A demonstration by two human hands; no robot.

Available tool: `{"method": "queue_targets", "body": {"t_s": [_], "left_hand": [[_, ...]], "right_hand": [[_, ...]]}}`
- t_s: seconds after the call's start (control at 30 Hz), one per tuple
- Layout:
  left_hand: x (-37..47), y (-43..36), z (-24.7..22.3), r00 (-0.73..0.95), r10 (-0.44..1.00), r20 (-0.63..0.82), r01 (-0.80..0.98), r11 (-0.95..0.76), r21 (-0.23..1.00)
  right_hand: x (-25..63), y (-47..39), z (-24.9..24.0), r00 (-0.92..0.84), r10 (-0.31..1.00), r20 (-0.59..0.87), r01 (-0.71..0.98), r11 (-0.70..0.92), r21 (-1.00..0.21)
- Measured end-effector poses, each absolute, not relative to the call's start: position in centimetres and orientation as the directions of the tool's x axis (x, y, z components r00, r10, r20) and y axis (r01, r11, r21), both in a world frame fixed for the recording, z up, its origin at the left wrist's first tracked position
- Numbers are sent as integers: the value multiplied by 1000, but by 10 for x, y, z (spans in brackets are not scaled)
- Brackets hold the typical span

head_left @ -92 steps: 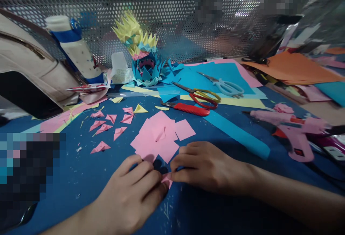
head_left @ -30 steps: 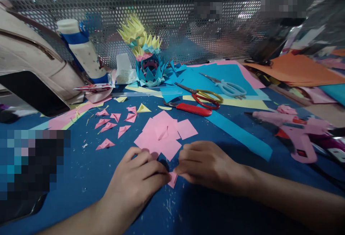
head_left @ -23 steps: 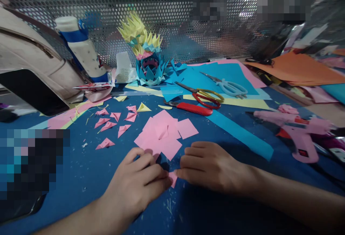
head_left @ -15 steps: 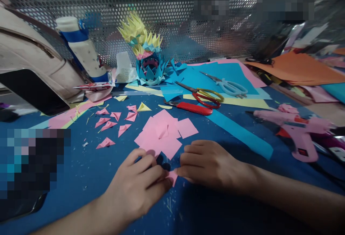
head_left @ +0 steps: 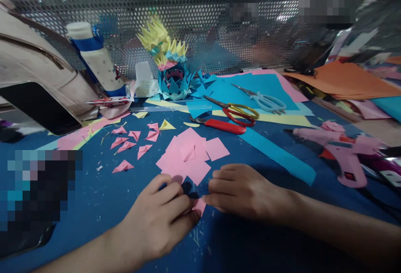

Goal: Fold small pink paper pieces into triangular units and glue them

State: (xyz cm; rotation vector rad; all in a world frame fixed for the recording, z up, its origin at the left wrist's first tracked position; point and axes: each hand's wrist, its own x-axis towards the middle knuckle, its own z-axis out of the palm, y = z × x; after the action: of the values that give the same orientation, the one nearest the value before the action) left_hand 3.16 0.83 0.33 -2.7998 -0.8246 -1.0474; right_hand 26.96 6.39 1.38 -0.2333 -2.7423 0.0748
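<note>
so the person had both hands low over the blue table (head_left: 100, 218), working at a small pink paper (head_left: 199, 207) that sat right between the fingertips, on the near side of a spread of pink squares (head_left: 172, 154). the left hand (head_left: 158, 214) came in from the bottom left, forearm slanting up, back of the hand facing up, and it was closed in a pinch, thumb and forefinger clamped on the left side of the paper. its other fingers were bent and bunched above that, knuckles raised.

the right hand (head_left: 241, 191) lay flatter. its forearm reached in from the right edge and rose only slightly toward the wrist, fingers curled under and stacked snug together, tips closed on the paper's upper right corner. couldn't tell where that thumb was, the fingers hid it. the two hands nearly met, with just that bit of paper bridging them.

beyond the left hand there were folded pink pieces (head_left: 123, 166) scattered about, plus a folded yellow piece (head_left: 167, 125). a red-handled cutter (head_left: 225, 127) lay past the squares, with red and yellow scissors (head_left: 240, 114) just behind it. a blue strip (head_left: 278, 154) ran diagonally beyond the right hand, and a pink glue gun (head_left: 349, 149) rested over on the far right.
</note>
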Motion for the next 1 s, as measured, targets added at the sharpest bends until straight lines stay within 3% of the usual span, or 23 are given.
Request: {"method": "queue_targets", "body": {"t_s": [0.63, 0.73, 0.87, 1.0], "left_hand": [[28, 13, 5, 660, 480, 578, 455, -868, 202], [28, 10, 7, 676, 465, 572, 480, -866, 137], [30, -7, 9, 769, 390, 507, 481, -875, -57], [34, -28, 6, 795, 419, 438, 535, -825, -183]], "right_hand": [[268, 65, 17, -913, 138, 383, 126, 990, -58], [270, 66, 19, -929, 153, 338, 129, 987, -94], [276, 70, 27, -962, 179, 207, 148, 976, -158], [281, 74, 33, -980, 142, 138, 118, 979, -166]]}}
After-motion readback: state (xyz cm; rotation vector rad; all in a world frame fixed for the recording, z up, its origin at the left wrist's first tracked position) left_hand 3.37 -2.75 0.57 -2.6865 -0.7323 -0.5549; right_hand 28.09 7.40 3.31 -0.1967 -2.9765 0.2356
